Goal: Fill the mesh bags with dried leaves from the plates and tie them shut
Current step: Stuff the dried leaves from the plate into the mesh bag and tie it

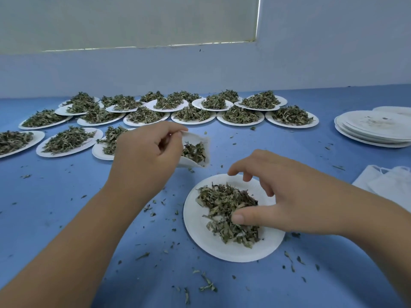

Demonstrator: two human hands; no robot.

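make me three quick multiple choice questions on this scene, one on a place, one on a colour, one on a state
1. Where does the stack of empty plates sit?
A) near left
B) far right
C) dead centre

2. What colour is the table?
A) red
B) black
C) blue

3. The mesh bag that the left hand holds is:
A) open, with some leaves inside
B) tied shut
C) open but empty

Answers:
1 B, the stack lies at the right edge of the view.
2 C, blue surface shows all round the plates.
3 A, the bag's mouth gapes and leaves show inside it.
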